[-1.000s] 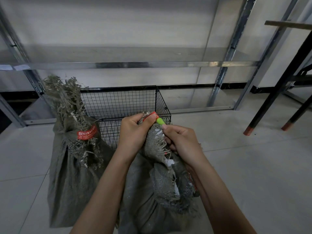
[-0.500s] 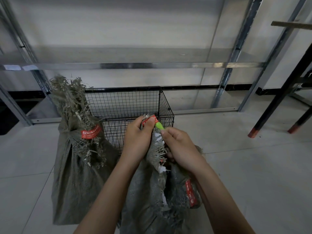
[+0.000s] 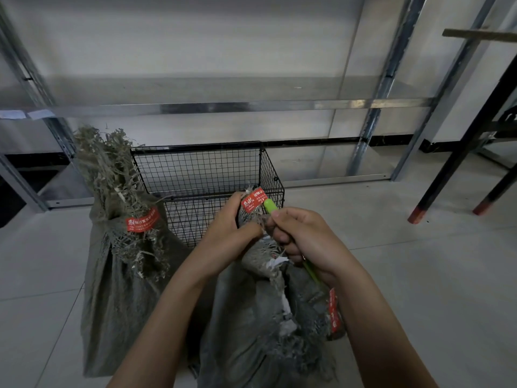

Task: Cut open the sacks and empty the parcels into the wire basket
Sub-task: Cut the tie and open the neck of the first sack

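Note:
Two grey-green woven sacks stand on the floor in front of a black wire basket [image 3: 207, 175]. The near sack [image 3: 260, 326] is between my arms. My left hand [image 3: 229, 228] grips its bunched, frayed neck just below a red tape band [image 3: 253, 202]. My right hand [image 3: 305, 239] is closed on a green-handled cutter [image 3: 270, 206], whose tip touches the red band. The blade itself is hidden. The other sack [image 3: 117, 270] stands tied at the left, with a red band [image 3: 142, 219] round its frayed neck. No parcels show.
Metal shelving [image 3: 223, 105] runs along the wall behind the basket. Black table legs [image 3: 458, 152] with red feet stand at the right. Pale floor tiles [image 3: 419, 275] stretch to the right of the sacks.
My right hand has shifted its grip on the cutter, whose green tip now sits against the red band. My left hand still holds the sack neck. The camera has moved closer.

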